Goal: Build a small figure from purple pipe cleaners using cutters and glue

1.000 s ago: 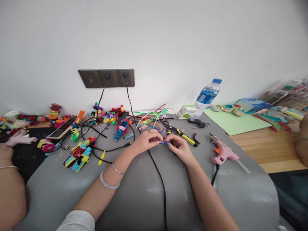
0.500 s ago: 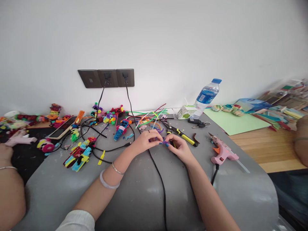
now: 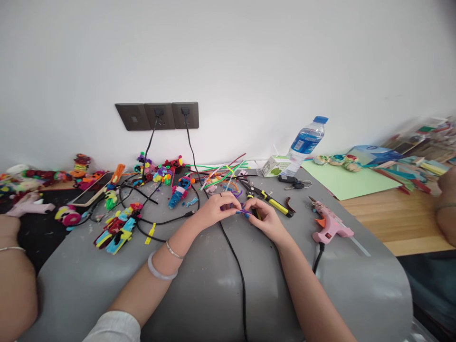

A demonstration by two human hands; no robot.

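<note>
Pinching a purple strand [image 3: 244,211] between thumb and finger, left hand [image 3: 217,208] and right hand [image 3: 267,216] angled inward, nearly touching.

A blue-capped bottle [image 3: 307,141] stands beside a carton [image 3: 275,166]; keys [image 3: 301,184] lie in front; black plugs [image 3: 185,110] sit in wall sockets [image 3: 193,118].

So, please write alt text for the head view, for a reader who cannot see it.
A person's left hand and right hand pinch a thin purple strand over a grey table. Colourful fuzzy figures are to the left, pliers beyond the hands, and a pink glue gun and a water bottle to the right.
</note>
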